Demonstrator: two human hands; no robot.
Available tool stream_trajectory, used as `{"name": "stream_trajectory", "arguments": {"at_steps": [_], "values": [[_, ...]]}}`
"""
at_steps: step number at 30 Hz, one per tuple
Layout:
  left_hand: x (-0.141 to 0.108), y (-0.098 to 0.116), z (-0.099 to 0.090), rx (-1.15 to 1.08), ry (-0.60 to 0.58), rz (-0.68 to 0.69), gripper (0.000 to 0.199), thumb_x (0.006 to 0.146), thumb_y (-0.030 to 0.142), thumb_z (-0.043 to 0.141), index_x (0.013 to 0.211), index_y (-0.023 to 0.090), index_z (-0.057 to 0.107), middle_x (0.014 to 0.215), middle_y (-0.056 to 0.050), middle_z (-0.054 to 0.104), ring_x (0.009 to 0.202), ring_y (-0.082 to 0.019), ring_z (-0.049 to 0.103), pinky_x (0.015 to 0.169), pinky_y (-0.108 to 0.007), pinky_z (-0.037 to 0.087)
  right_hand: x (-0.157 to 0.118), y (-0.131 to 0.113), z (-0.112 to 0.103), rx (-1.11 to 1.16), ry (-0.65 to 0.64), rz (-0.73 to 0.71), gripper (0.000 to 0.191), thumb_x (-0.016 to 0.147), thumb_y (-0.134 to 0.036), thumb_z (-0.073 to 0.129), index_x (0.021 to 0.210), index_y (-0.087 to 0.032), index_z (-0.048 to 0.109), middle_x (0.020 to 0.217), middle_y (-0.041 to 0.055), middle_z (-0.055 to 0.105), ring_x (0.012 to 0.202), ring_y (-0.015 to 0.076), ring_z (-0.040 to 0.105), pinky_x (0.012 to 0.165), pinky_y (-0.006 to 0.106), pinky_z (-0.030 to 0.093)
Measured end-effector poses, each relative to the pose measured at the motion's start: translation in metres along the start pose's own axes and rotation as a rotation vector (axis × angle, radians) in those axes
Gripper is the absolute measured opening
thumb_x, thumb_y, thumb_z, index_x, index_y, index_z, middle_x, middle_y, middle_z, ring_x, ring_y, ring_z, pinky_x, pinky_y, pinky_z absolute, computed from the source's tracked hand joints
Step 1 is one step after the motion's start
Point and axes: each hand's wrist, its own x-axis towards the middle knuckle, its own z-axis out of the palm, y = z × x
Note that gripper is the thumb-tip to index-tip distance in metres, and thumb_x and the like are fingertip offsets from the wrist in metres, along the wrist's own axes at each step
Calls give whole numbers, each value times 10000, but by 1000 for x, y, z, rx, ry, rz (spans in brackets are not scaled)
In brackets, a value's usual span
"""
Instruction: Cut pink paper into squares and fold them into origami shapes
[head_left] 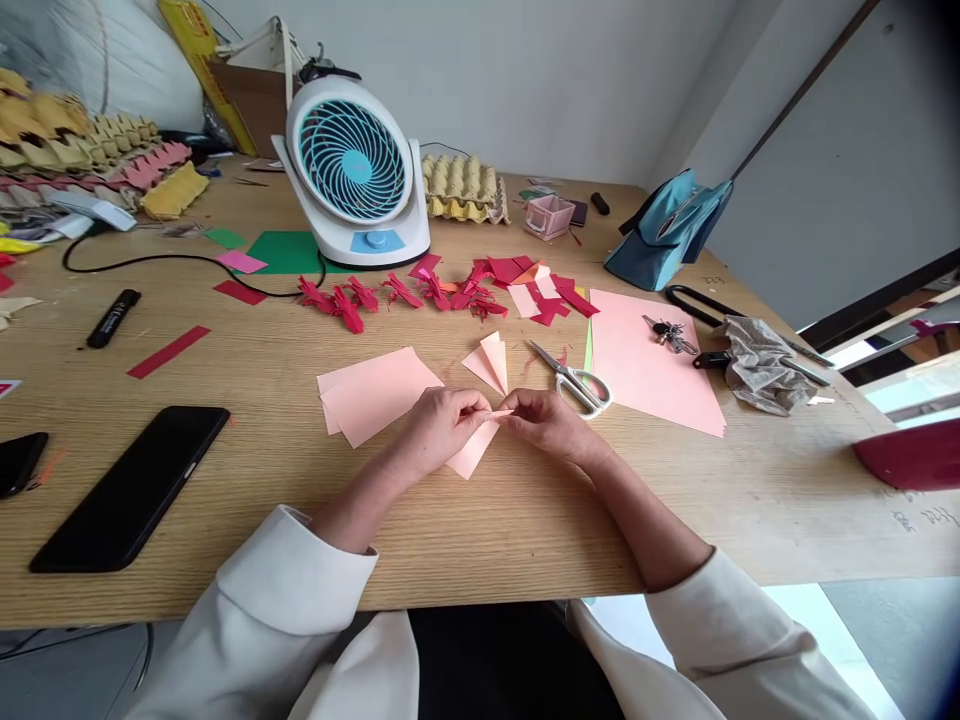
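Observation:
My left hand [444, 428] and my right hand [549, 424] meet over the wooden table, both with fingers pinched on a small pink paper [474, 450]. Its lower part hangs below the fingertips; the gripped fold is partly hidden. Just beyond the hands lies a pleated, fan-like pink paper piece [489, 361]. Pink paper sheets [380, 393] overlap to the left of my left hand. Scissors [579, 383] with white handles lie beyond my right hand, blades pointing up and left.
Red folded paper pieces [405, 290] lie in a row before a fan [352, 165]. At right are a large pink sheet [645, 370], keys [670, 334] and a blue bag [667, 235]; at left, a tablet [135, 485] and a marker [113, 318].

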Motion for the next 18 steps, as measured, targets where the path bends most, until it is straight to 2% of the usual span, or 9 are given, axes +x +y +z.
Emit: {"name": "stream_trajectory", "arguments": {"at_steps": [7,13,18], "values": [[-3,6,-3,-168,-24,-102,298,882,375,554,702,151,627,659,29,598,626,-98,494,574,-211,340,0,0,4,135,62,12,340,767,-479,714,792,-143,665,668,-15,557,602,97,434,555,240,313],[-3,2,-5,-159,-29,-12,306,897,360,534,698,149,632,660,26,592,640,-101,501,579,-213,337,0,-2,7,153,90,8,330,755,-470,730,736,-149,656,643,-15,567,580,96,439,547,242,319],[-1,0,-4,-44,-34,104,304,929,296,499,688,157,620,636,24,570,621,-101,484,611,-229,339,0,-1,8,129,109,7,359,769,-497,708,695,-158,613,610,-22,543,554,94,418,521,241,303]]}}
